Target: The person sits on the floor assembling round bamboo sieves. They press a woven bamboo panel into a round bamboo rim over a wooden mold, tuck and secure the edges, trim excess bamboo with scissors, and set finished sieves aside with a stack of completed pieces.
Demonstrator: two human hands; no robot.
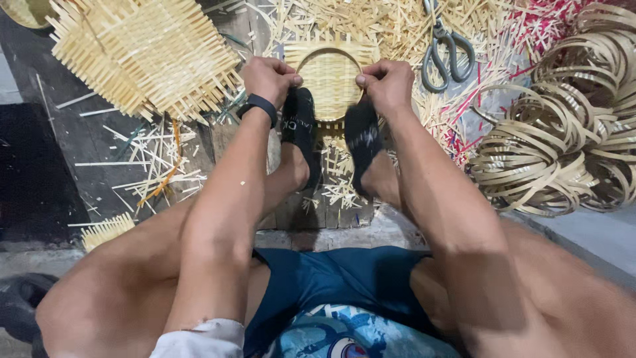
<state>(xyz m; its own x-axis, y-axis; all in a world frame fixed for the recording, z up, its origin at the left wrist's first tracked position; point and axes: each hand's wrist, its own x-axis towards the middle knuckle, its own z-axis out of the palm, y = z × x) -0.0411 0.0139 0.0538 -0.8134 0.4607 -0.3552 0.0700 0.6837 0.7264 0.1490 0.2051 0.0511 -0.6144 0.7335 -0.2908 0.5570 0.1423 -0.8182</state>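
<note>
Now fitting rim: my left hand (268,78) & right hand (387,83) both pinch small round woven bamboo basket (329,78); next, prob. needs even press round rim.

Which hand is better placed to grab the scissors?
Right. The right hand grips the small basket's rim right beside the scissors; the left hand is across the basket, farther away.
</note>
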